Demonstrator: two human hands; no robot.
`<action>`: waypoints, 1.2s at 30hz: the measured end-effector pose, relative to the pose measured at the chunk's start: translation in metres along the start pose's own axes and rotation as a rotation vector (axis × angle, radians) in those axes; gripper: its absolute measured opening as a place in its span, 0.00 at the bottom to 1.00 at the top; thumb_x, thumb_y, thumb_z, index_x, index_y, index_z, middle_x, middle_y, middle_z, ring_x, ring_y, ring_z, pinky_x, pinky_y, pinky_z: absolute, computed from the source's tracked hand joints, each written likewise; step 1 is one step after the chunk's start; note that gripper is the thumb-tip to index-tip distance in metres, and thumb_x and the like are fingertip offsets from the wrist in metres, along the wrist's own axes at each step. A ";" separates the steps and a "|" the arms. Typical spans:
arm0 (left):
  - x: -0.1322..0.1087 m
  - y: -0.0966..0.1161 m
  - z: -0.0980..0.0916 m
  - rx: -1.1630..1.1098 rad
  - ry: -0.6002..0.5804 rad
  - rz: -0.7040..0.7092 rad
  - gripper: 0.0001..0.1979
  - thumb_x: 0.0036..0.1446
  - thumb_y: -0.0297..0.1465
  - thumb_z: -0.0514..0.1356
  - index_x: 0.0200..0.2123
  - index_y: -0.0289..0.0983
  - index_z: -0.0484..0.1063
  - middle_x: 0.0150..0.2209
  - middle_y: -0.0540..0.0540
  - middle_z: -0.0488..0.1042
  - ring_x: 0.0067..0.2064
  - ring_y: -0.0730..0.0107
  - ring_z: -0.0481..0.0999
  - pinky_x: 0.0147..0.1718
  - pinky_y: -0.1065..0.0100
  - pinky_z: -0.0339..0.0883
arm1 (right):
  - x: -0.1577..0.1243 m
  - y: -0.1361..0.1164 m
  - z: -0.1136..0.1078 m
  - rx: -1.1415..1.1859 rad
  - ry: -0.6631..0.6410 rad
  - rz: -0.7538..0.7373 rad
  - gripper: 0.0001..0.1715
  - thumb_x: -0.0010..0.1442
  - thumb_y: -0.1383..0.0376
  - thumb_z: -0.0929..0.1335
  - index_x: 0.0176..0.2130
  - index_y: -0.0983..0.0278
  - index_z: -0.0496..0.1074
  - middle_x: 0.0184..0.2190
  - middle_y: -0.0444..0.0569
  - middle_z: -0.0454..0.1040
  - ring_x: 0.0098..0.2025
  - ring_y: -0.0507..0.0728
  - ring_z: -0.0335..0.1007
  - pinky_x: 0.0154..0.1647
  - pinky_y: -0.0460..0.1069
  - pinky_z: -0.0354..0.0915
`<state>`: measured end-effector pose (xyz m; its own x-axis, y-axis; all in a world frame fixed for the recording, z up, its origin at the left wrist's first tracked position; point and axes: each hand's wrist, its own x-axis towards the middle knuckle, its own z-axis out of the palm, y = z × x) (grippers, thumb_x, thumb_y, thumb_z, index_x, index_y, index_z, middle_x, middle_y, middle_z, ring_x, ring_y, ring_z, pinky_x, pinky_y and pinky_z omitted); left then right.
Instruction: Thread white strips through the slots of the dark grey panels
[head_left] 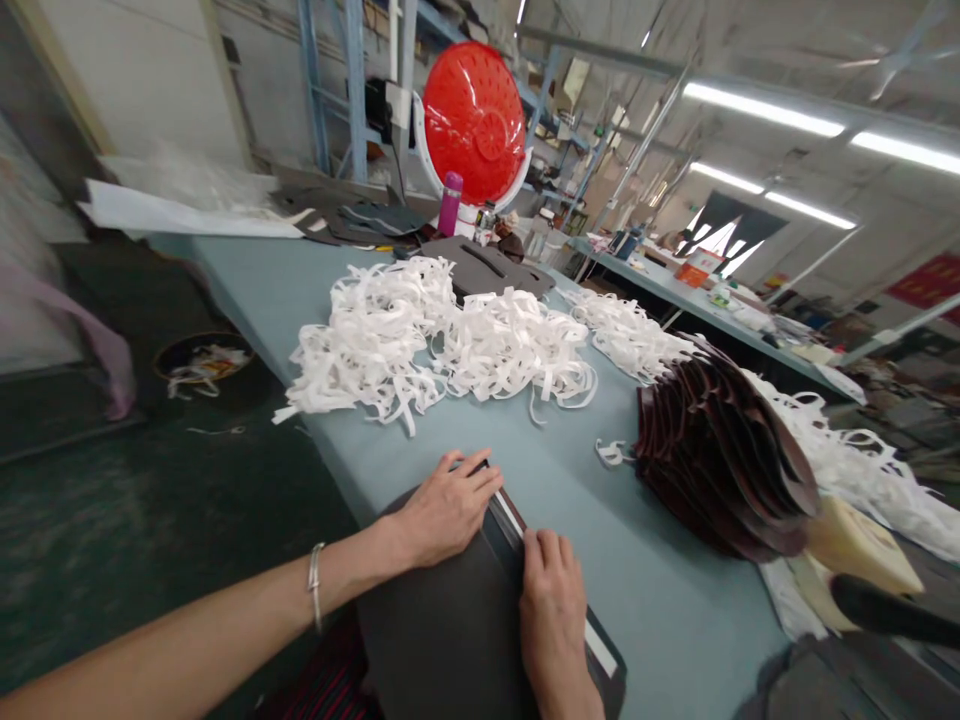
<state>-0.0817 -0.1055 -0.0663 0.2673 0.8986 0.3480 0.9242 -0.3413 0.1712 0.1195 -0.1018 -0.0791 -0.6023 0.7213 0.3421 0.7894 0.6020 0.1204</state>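
A dark grey sheet piece (450, 640) lies at the near edge of the table, under both hands. A narrow white strip (602, 652) runs along its right edge, beside a reddish-brown edge line. My left hand (450, 510) rests palm down at the far end of the piece, its fingers stretched out near the strip's far end. My right hand (553, 610) is closed, with bent fingers pressed together over the strip partway along that edge. Part of the strip is hidden under it.
Heaps of white strips (517, 345) lie across the blue-green table (600, 530). A stack of dark brown pieces (720, 455) stands at right, beside a yellow block (862, 550). Behind are a grey panel (480, 262), a purple bottle (450, 204) and a red round fan (476, 125).
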 end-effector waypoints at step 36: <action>0.003 -0.017 -0.010 -0.097 0.152 -0.175 0.14 0.63 0.27 0.48 0.47 0.41 0.70 0.45 0.45 0.72 0.51 0.63 0.66 0.52 0.57 0.55 | -0.033 0.052 0.023 -0.083 0.195 0.118 0.15 0.64 0.62 0.60 0.45 0.62 0.72 0.43 0.57 0.73 0.44 0.65 0.67 0.39 0.58 0.63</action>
<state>-0.0996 -0.1000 -0.0593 0.0544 0.8971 0.4385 0.9206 -0.2151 0.3259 0.1780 -0.0866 -0.1053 -0.4768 0.7005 0.5310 0.8650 0.4813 0.1419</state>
